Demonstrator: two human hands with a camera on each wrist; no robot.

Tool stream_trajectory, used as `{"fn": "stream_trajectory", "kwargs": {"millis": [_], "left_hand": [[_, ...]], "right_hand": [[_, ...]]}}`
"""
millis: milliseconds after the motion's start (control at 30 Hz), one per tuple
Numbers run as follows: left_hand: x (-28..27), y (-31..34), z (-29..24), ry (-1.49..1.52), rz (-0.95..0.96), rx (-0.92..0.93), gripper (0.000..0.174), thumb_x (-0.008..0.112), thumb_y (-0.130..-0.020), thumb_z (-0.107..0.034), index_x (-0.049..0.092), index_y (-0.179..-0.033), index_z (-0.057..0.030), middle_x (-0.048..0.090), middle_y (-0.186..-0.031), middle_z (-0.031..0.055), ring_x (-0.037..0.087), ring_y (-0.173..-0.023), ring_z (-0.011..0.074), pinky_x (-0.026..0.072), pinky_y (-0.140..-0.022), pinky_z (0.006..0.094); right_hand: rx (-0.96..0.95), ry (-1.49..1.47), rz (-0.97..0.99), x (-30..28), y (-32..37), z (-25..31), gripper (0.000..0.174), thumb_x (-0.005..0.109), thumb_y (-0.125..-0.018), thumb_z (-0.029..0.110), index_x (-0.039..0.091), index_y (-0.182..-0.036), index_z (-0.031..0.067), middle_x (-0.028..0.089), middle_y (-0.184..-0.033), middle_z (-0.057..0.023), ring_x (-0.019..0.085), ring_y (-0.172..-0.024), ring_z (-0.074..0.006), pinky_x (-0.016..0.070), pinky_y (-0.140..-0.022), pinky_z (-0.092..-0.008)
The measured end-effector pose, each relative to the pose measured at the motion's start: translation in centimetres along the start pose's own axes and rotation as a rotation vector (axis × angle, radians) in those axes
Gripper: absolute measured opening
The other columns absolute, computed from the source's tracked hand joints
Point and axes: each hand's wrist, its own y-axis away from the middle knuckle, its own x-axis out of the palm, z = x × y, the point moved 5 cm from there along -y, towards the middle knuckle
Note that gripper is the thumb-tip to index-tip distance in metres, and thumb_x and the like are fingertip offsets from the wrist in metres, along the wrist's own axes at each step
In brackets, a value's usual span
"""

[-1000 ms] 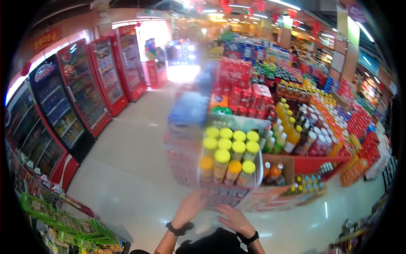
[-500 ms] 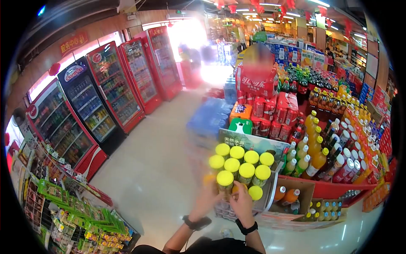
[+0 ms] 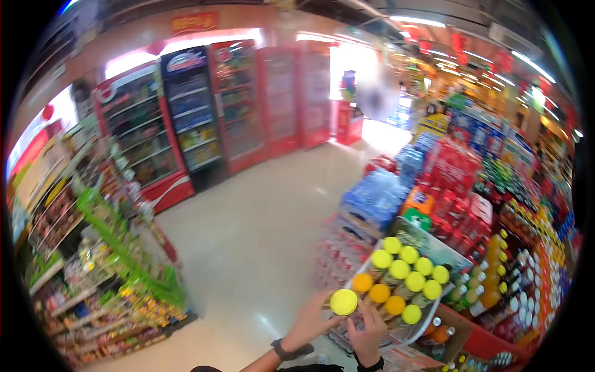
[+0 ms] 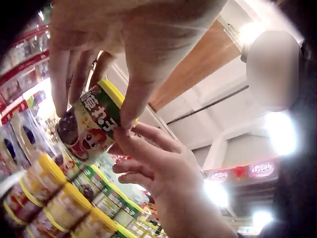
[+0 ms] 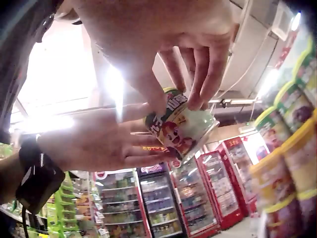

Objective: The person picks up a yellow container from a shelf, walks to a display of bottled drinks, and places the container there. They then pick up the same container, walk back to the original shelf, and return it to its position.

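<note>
Between both hands is a printed cup with a yellow lid [image 3: 343,302], just off the left front corner of the display of cups. My left hand [image 3: 312,323] holds its left side, and my right hand [image 3: 367,336] is at its right. In the left wrist view, the thumb and fingers of the left hand [image 4: 116,39] grip the cup [image 4: 89,126], with the right hand [image 4: 171,173] touching it from below. The right wrist view shows the thumb and fingertips of the right hand [image 5: 163,37] around the cup [image 5: 181,131], the left hand [image 5: 99,141] behind.
Cups with yellow and orange lids [image 3: 398,269] fill the display bin on the right. Beyond are blue-wrapped packs [image 3: 375,197] and bottles [image 3: 489,291]. Drink fridges [image 3: 192,118] line the far wall; a snack rack [image 3: 124,266] stands at left, with tiled floor [image 3: 248,229] between.
Empty hands came up to the front of the cups, and one cup is now held out in front of the bin. The head view has turned left, showing more of the snack rack.
</note>
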Motion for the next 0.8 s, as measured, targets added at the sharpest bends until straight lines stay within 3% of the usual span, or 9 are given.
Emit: {"fn": "stream_trajectory", "kwargs": {"millis": [67,300,333,433,467,600,667,733,800], "left_hand": [[-4.5,3.2,0.3,-0.001,-0.092,-0.018,0.068,0.087,-0.084,-0.022,0.057,-0.143,-0.0072,0.064,-0.134,0.0133,0.069,-0.114,0.0257,0.0553,-0.1,0.0359],[-20.8,19.9,3.4,-0.128,-0.375,-0.238,0.066,0.084,-0.087,-0.032,0.057,-0.142,-0.006,0.062,-0.137,0.0158,0.066,-0.119,0.0295,0.0553,-0.101,0.0404],[-22.8,22.8,4.1,-0.179,-0.42,-0.248,0.066,0.084,-0.087,-0.033,0.057,-0.141,-0.0062,0.063,-0.137,0.016,0.067,-0.118,0.0294,0.0552,-0.1,0.0403],[-28.7,31.6,4.6,-0.202,-0.59,-0.322,0.064,0.083,-0.087,-0.035,0.059,-0.139,-0.0068,0.064,-0.134,0.0151,0.068,-0.115,0.0287,0.0553,-0.099,0.0402],[-29.8,34.7,4.3,-0.18,-0.636,-0.363,0.063,0.083,-0.087,-0.035,0.06,-0.138,-0.0069,0.065,-0.133,0.0145,0.068,-0.115,0.0284,0.0553,-0.098,0.0401],[-35.1,46.0,3.0,-0.236,-0.941,-0.484,0.06,0.084,-0.087,-0.031,0.06,-0.137,-0.0072,0.069,-0.126,0.0112,0.07,-0.111,0.0272,0.0561,-0.096,0.0386],[-36.9,51.6,1.9,-0.084,-1.164,-0.45,0.061,0.085,-0.087,-0.029,0.06,-0.137,-0.0074,0.069,-0.127,0.0118,0.07,-0.11,0.0268,0.0566,-0.095,0.0381],[-38.7,57.5,2.6,-0.033,-1.346,-0.403,0.064,0.088,-0.084,-0.026,0.06,-0.138,-0.0076,0.068,-0.129,0.0126,0.071,-0.111,0.0275,0.057,-0.095,0.0379],[-39.9,62.7,4.2,-0.037,-1.476,-0.521,0.063,0.087,-0.085,-0.029,0.06,-0.138,-0.0079,0.068,-0.129,0.013,0.071,-0.111,0.0274,0.0567,-0.096,0.0377]], "right_hand": [[-0.091,-0.032,0.07,2.3,0.7,3.6,0.052,0.085,-0.071,0.005,0.07,-0.12,0.0039,0.071,-0.097,-0.0134,0.071,-0.079,-0.0283,0.0569,-0.069,-0.036],[-0.387,-0.401,0.457,14.3,6.0,17.9,0.054,0.09,-0.068,0.011,0.07,-0.117,0.0038,0.073,-0.104,-0.0155,0.073,-0.091,-0.0329,0.0575,-0.079,-0.0394],[-0.525,-0.354,0.46,15.3,7.2,21.3,0.053,0.09,-0.071,0.014,0.07,-0.12,0.0037,0.073,-0.107,-0.0169,0.073,-0.096,-0.0344,0.0572,-0.084,-0.0401],[-0.473,-0.536,0.8,19.7,11.7,28.9,0.051,0.084,-0.085,0.021,0.067,-0.129,0.0021,0.072,-0.123,-0.0182,0.068,-0.115,-0.0328,0.0508,-0.101,-0.0453],[-0.358,-0.491,0.975,20.8,13.3,31.5,0.054,0.085,-0.084,0.02,0.066,-0.131,0.0018,0.07,-0.126,-0.0184,0.065,-0.119,-0.0344,0.0475,-0.106,-0.0451],[-0.504,-0.689,1.284,27.0,19.8,42.1,0.056,0.085,-0.084,0.022,0.065,-0.132,0.0015,0.069,-0.129,-0.0186,0.062,-0.121,-0.0366,0.0466,-0.107,-0.0448],[-0.54,-0.801,1.461,27.7,23.0,48.7,0.056,0.085,-0.083,0.022,0.065,-0.131,0.0015,0.068,-0.13,-0.0183,0.061,-0.123,-0.0366,0.0458,-0.108,-0.0448],[-0.719,-0.816,1.505,29.5,27.5,54.1,0.056,0.085,-0.083,0.022,0.065,-0.131,0.0017,0.068,-0.13,-0.0179,0.061,-0.123,-0.0363,0.0452,-0.108,-0.0451],[-0.822,-0.838,1.599,31.3,31.8,59.2,0.055,0.084,-0.084,0.022,0.065,-0.132,0.002,0.067,-0.129,-0.0179,0.06,-0.124,-0.0363,0.0445,-0.109,-0.0452]]}}
